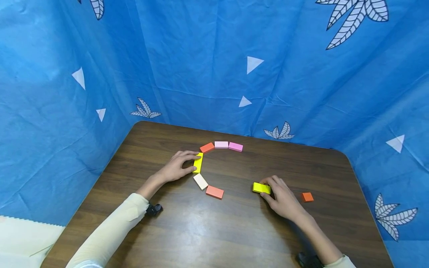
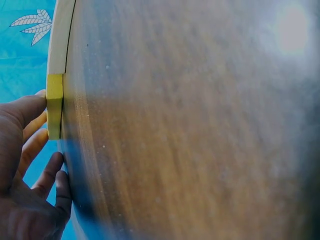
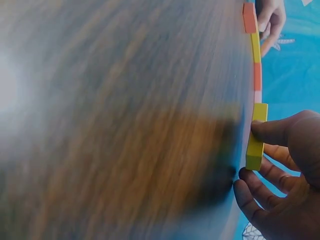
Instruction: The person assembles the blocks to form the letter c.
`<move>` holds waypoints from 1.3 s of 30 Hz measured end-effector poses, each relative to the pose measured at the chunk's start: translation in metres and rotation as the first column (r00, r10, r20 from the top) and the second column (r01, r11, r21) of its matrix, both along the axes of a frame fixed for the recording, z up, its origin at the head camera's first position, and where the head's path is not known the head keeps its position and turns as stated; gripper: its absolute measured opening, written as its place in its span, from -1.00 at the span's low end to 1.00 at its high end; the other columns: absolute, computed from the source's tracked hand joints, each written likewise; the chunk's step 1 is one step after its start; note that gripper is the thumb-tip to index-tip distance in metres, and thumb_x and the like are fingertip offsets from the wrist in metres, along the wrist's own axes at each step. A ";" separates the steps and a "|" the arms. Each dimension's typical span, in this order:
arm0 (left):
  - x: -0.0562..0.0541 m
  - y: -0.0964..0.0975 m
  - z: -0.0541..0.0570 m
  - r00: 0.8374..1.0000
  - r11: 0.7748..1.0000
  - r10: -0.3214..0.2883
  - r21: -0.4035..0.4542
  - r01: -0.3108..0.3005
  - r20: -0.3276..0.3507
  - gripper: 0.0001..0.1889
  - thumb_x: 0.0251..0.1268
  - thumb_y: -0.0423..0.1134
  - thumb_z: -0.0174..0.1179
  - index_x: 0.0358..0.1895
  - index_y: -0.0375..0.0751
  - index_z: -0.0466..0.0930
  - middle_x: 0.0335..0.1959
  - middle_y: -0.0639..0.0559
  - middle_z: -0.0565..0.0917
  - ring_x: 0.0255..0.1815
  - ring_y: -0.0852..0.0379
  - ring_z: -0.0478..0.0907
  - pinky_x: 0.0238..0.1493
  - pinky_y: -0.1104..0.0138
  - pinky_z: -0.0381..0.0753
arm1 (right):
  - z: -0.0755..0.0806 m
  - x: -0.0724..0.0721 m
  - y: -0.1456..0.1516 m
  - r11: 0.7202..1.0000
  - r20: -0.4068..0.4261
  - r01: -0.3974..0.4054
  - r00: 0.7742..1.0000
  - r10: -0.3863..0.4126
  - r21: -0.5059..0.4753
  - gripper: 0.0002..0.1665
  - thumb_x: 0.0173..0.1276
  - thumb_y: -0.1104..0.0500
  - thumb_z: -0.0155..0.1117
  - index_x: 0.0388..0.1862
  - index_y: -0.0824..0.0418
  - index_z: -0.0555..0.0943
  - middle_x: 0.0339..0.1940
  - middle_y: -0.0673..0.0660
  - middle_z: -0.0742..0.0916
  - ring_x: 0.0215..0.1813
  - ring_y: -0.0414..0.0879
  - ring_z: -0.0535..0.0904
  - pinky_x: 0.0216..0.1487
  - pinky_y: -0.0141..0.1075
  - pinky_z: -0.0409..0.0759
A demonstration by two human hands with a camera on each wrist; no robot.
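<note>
My left hand (image 1: 175,166) pinches a yellow block (image 1: 198,163) lying flat in a curved row on the table. In the left wrist view, the thumb is at one face of that block (image 2: 54,106) and fingers are behind it. A cream block (image 1: 200,181) and a coral block (image 1: 215,192) continue the row at its near end. Off to the right, my right hand (image 1: 282,198) holds a second yellow block (image 1: 261,188) between thumb and fingers. The right wrist view shows the thumb across the side of this block (image 3: 257,142).
An orange-red block (image 1: 207,147), a pale pink block (image 1: 221,144) and a brighter pink block (image 1: 235,147) form the row's far end. A small orange block (image 1: 307,197) lies right of my right hand. Blue printed cloth (image 1: 207,67) hangs around the brown wooden table (image 1: 214,238).
</note>
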State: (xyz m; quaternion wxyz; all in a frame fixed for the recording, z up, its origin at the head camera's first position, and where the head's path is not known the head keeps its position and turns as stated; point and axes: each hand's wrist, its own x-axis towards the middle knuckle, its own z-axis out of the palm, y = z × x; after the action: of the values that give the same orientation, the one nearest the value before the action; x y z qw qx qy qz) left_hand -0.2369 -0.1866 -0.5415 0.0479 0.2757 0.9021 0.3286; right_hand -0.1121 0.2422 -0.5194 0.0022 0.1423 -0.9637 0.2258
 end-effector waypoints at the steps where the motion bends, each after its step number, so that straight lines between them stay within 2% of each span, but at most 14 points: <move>1: 0.000 0.000 0.000 1.000 1.000 0.002 -0.001 -0.002 0.005 -0.49 0.55 -0.08 0.35 0.49 0.01 0.61 0.60 0.06 0.51 0.52 -0.14 0.40 0.51 -0.21 0.33 | 0.000 0.000 -0.002 1.000 0.001 -0.004 1.000 0.004 -0.001 -0.58 0.42 0.18 0.54 0.21 0.13 0.66 0.10 0.07 0.70 0.10 0.00 0.55 0.17 0.05 0.62; 28: 0.000 -0.001 0.002 1.000 1.000 -0.004 -0.001 0.004 0.022 -0.47 0.56 -0.09 0.34 0.52 0.00 0.57 0.62 0.04 0.48 0.55 -0.16 0.36 0.53 -0.23 0.30 | -0.003 0.000 -0.052 0.992 0.019 -0.125 0.992 0.125 0.024 -0.57 0.42 0.08 0.57 0.21 0.02 0.68 0.11 -0.05 0.72 0.15 -0.10 0.53 0.24 -0.03 0.63; 39: -0.001 -0.002 -0.002 1.000 1.000 -0.005 0.001 0.005 0.009 -0.47 0.56 -0.08 0.34 0.52 0.01 0.58 0.61 0.06 0.49 0.54 -0.16 0.37 0.52 -0.22 0.31 | -0.001 -0.001 -0.069 0.985 0.027 -0.172 0.985 0.171 0.025 -0.62 0.43 0.05 0.56 0.17 -0.01 0.70 0.11 -0.08 0.71 0.16 -0.12 0.52 0.24 -0.04 0.62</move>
State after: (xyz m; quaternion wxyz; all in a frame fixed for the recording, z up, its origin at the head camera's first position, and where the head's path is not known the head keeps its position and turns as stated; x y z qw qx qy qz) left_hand -0.2381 -0.1886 -0.5435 0.0529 0.2766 0.9010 0.3300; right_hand -0.1135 0.1736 -0.5208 -0.0312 0.2218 -0.9508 0.2139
